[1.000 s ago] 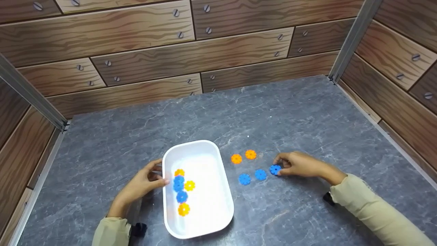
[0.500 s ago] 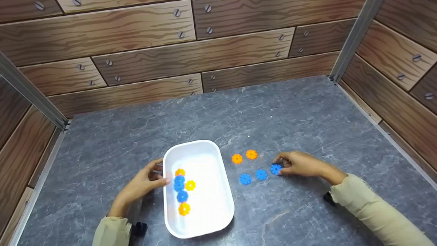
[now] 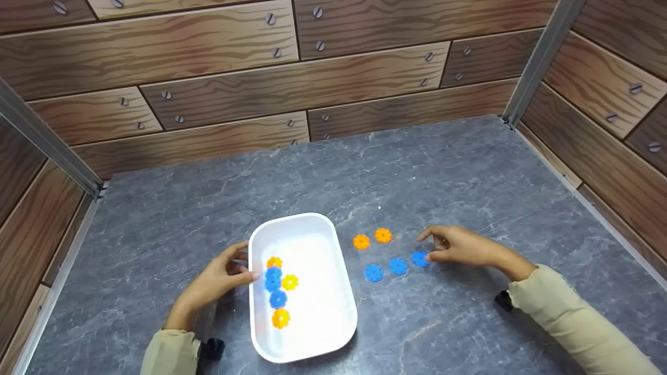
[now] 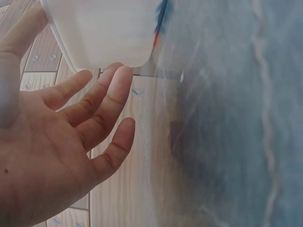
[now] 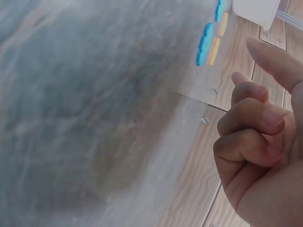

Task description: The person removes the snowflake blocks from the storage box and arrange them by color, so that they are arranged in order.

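Observation:
My left hand point(image 3: 219, 281) holds the near-left side of a white plastic tub point(image 3: 318, 323), thumb over its rim and fingers along the outer wall. In the left wrist view, the fingertips point(image 4: 124, 80) reach the tub's wall. My right hand point(image 3: 464, 247) is beside the rightmost blue notched plastic disc point(image 3: 419, 258), thumb right at its edge and index finger raised off it. Two more blue discs point(image 3: 398, 266) continue the row to the left. Behind them lie two orange discs point(image 3: 383, 235). Inside the tub are several blue discs point(image 3: 278, 299) and orange-yellow discs point(image 3: 281, 318).
A grey marbled tabletop point(image 3: 292, 182) carries everything. Wood-patterned panels point(image 3: 208, 67) wall it at the back and both sides, with metal posts point(image 3: 539, 62) at the corners. Tiny white specks point(image 3: 379, 208) lie behind the orange discs.
My right fingers have let go of the rightmost blue disc, and the hand has risen slightly to the right. That disc stays at the row's end. The left hand and tub have not moved.

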Demonstrator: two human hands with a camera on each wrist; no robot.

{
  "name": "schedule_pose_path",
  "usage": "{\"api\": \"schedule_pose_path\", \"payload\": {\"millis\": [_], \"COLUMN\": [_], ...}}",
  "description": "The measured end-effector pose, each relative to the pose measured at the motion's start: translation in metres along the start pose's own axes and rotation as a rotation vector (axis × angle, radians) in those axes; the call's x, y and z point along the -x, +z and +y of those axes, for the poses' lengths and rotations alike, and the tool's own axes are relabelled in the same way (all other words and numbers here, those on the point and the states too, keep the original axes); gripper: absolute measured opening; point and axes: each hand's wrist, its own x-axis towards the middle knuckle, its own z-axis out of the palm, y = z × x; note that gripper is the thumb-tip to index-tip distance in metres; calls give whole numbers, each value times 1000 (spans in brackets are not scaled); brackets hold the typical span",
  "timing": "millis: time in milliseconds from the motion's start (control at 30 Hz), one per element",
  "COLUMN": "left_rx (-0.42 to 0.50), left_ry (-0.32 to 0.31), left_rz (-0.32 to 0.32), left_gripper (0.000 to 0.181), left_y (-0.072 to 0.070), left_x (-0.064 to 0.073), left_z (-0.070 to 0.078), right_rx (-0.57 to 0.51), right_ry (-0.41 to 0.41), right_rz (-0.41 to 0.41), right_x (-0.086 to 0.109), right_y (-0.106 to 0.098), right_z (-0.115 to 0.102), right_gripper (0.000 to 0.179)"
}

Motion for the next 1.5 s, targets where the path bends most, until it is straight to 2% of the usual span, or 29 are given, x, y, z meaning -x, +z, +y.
{"api": "schedule_pose_path", "payload": {"millis": [400, 667, 1067, 1267, 1500], "left_rx": [-7, -21, 2, 0, 2], "left_ry": [13, -5, 17, 6, -10], "left_rz": [-1, 1, -16, -8, 3], "left_gripper": [75, 76, 77, 76, 75], "left_y": [0, 1, 0, 1, 1], "left_x": [-1, -1, -1, 0, 0], "left_z": [-2, -2, -2, -2, 0], "right_rx": [-56, -104, -197, -258, -282], "right_ry": [-20, -55, -155, -196, -249], "right_rz": [31, 29, -13, -69, -91], "right_x": [4, 2, -12, -21, -33], "right_y": [-6, -6, 9, 19, 31], "right_z": [-12, -32, -57, -77, -96], "right_gripper": [44, 45, 43, 43, 43]}}
